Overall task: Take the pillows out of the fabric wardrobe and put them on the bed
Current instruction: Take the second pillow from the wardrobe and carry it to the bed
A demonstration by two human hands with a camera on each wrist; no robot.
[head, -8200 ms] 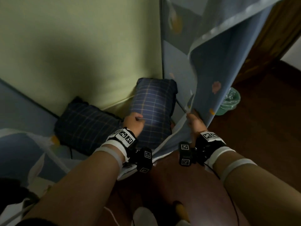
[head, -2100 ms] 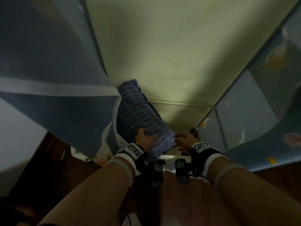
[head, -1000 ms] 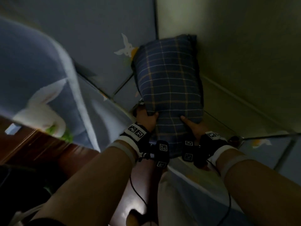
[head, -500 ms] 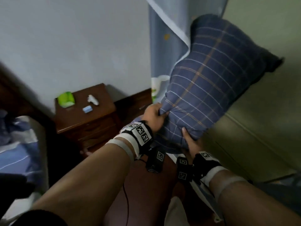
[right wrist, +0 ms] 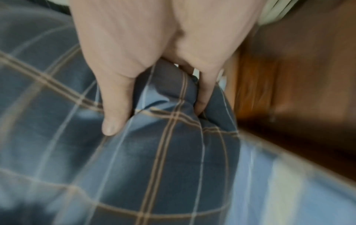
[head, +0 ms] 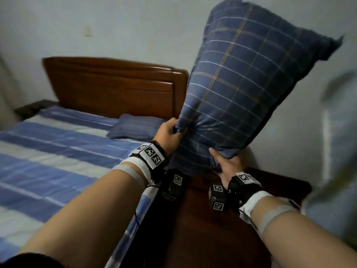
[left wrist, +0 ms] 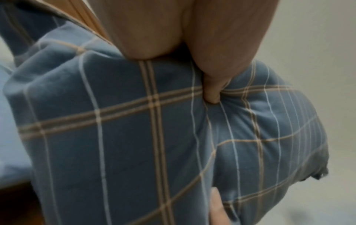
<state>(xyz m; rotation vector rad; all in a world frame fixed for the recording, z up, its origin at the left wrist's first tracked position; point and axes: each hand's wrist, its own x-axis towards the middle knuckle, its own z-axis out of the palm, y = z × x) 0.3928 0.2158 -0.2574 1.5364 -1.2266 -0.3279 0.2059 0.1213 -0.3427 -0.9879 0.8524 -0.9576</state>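
Note:
I hold a dark blue plaid pillow (head: pixel 239 89) up in the air with both hands, to the right of the bed (head: pixel 48 161). My left hand (head: pixel 170 132) grips its lower left edge, fingers dug into the fabric (left wrist: pixel 212 94). My right hand (head: pixel 226 165) grips the lower right corner from beneath, thumb on the front (right wrist: pixel 113 115). A second pillow (head: pixel 135 126) of the same plaid lies flat on the bed by the headboard. A blurred strip of the fabric wardrobe's blue cover (head: pixel 336 151) shows at the right edge.
The bed has a blue and white striped sheet and a brown wooden headboard (head: pixel 116 88) against a pale wall. A dark wooden nightstand (head: pixel 270 182) stands under the held pillow, between bed and wardrobe.
I have turned from the wardrobe toward the bed, carrying the pillow left and higher. The bed and headboard have come into view; the wardrobe has slid to the right edge.

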